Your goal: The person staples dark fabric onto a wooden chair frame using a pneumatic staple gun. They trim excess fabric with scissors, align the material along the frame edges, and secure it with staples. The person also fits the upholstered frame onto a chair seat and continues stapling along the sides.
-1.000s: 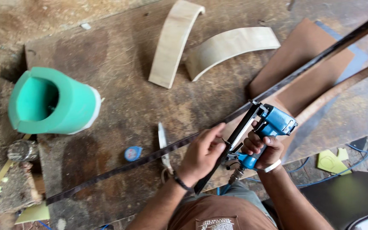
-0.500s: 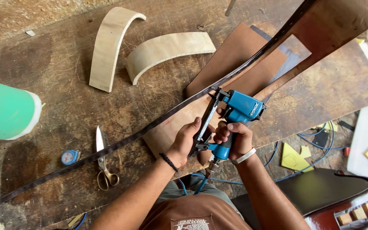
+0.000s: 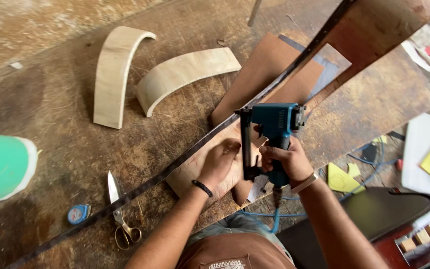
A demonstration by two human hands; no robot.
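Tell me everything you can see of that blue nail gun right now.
The blue nail gun looks like a pneumatic tool: a teal-blue boxy plastic-looking head, a long black magazine running down its left side, and a grip with a blue hose leaving below. It is upright over the bench edge. The right hand wraps the grip; the left hand rests beside the magazine on a brown board. A long dark strip passes just beyond it.

Woodworking workshop: scarred workbench [image 3: 75,149], curved plywood pieces [image 3: 113,74].
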